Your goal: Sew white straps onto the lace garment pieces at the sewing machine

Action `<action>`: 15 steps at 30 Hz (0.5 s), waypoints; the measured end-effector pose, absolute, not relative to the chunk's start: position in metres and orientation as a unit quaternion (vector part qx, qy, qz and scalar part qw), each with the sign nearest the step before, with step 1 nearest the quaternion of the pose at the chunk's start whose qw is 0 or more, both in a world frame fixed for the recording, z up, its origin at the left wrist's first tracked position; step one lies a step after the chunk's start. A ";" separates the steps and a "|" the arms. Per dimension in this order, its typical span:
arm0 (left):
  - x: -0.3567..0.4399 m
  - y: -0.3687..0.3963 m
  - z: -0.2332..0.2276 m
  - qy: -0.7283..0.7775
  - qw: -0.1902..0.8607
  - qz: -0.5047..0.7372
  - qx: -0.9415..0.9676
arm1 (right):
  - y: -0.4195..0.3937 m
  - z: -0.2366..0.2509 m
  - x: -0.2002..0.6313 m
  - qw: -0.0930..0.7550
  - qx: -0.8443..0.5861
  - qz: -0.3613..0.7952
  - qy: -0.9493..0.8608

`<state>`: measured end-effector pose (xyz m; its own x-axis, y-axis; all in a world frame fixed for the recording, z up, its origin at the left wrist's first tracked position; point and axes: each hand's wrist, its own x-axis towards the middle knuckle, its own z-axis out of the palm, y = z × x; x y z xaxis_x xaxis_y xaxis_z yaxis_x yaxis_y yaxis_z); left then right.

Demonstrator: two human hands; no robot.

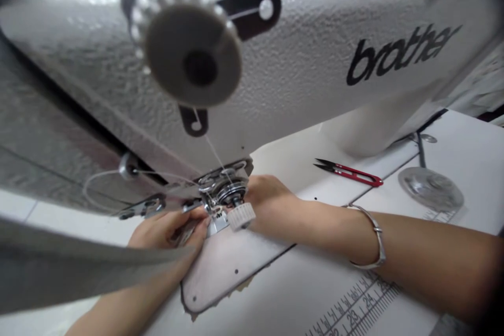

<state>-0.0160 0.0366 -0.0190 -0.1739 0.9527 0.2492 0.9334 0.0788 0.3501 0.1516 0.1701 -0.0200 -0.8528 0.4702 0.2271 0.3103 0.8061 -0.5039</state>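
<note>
A white sewing machine (299, 63) marked "brother" fills the upper view. Beside the needle area, under its head, is my left hand (157, 228), its fingers curled together. A small greyish piece shows within those fingers, but its kind is unclear. My right hand (271, 205) reaches in from the other side, behind the thread tension knob (241, 216); the machine's parts hide its fingers. White thread (214, 149) runs down to the metal tension discs (232, 191). The metal needle plate (217, 224) lies between the two hands.
Red-handled thread snips (350, 172) lie on the machine bed, right of my right hand. A clear round plastic piece (431, 188) sits farther right. A ruler scale (354, 315) is printed along the white table. A blurred grey strip (79, 268) crosses the left foreground.
</note>
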 end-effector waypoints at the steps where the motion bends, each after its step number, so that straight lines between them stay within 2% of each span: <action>1: -0.014 0.037 -0.018 0.740 0.022 0.217 0.636 | 0.170 -0.019 0.153 0.176 -0.211 0.243 -0.930; 5: -0.008 0.041 -0.011 0.751 0.039 0.211 0.624 | 0.168 -0.016 0.157 0.178 -0.212 0.268 -0.923; 11: -0.002 0.046 -0.008 0.712 0.096 0.284 0.635 | 0.165 -0.023 0.155 0.217 -0.238 0.261 -0.910; 15: -0.005 0.045 -0.014 0.705 0.081 0.295 0.640 | 0.165 -0.026 0.152 0.190 -0.245 0.269 -0.912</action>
<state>-0.0053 0.0446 -0.0143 -0.1681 0.9498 0.2639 0.8546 0.0070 0.5193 0.1519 0.1652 -0.0261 -0.8077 0.5492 0.2145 0.3451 0.7354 -0.5832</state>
